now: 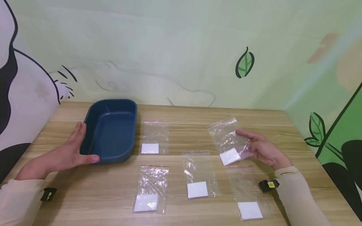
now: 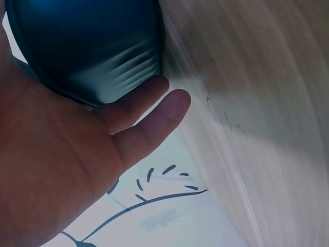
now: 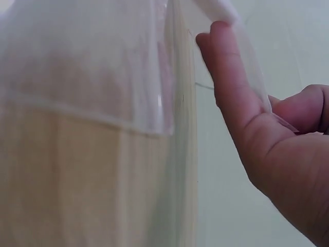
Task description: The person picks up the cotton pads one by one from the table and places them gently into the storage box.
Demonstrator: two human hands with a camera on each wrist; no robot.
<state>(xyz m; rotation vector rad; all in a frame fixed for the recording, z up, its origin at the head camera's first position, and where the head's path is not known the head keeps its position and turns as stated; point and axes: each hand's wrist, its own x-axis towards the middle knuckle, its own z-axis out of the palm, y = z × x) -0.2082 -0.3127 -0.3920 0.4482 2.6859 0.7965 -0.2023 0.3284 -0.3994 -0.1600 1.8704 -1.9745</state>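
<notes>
My left hand (image 1: 66, 153) rests against the near left corner of a dark blue plastic basin (image 1: 131, 138). Its fingers lie straight along the outer side, and the thumb reaches across the near rim. In the left wrist view, two straight fingers (image 2: 154, 121) lie along the basin's wall (image 2: 103, 67). On the right, my right hand (image 1: 266, 149) pinches the right edge of a clear zip bag (image 1: 226, 138) that has a white rectangular piece (image 1: 229, 156) inside. The right wrist view shows the bag's film between thumb and fingers (image 3: 229, 67).
Several similar bags lie flat on the wooden table (image 1: 195, 128): one bag (image 1: 156, 133) beside the basin, one bag (image 1: 152, 185) in front, one bag (image 1: 198, 169) mid-table and one bag (image 1: 244, 183) near the right forearm. A printed wall (image 1: 181, 56) stands behind the table.
</notes>
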